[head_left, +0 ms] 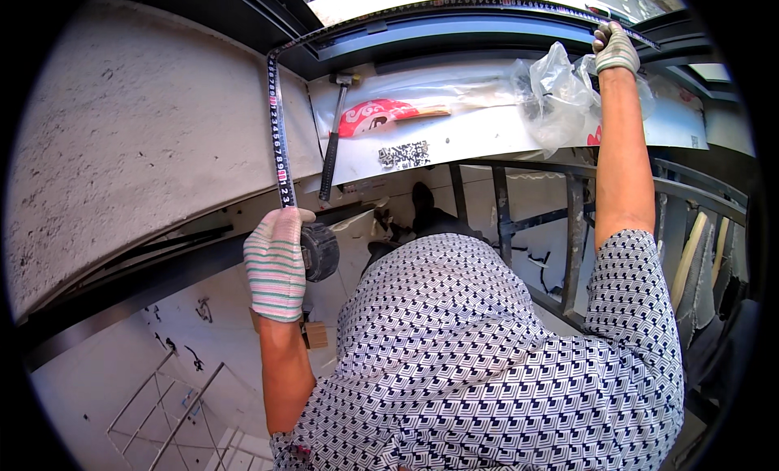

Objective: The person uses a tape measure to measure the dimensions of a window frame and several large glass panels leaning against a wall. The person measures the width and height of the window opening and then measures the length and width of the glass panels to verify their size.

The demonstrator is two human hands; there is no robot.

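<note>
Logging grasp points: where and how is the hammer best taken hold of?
Probably by the black grip at the near end of the hammer, from the person's side: it points toward the person, while the head lies at the far end, near the dark window frame.

**Sill at your 12 o'clock**

On the sill (479,136) lie a hammer (331,150) at 11 and plastic bag (556,90) at 1. The tape measure (278,122) runs from your left fingers (280,232) at 10, along the window frame (471,38) beyond, past your right fingers (605,34) at 1.
</note>
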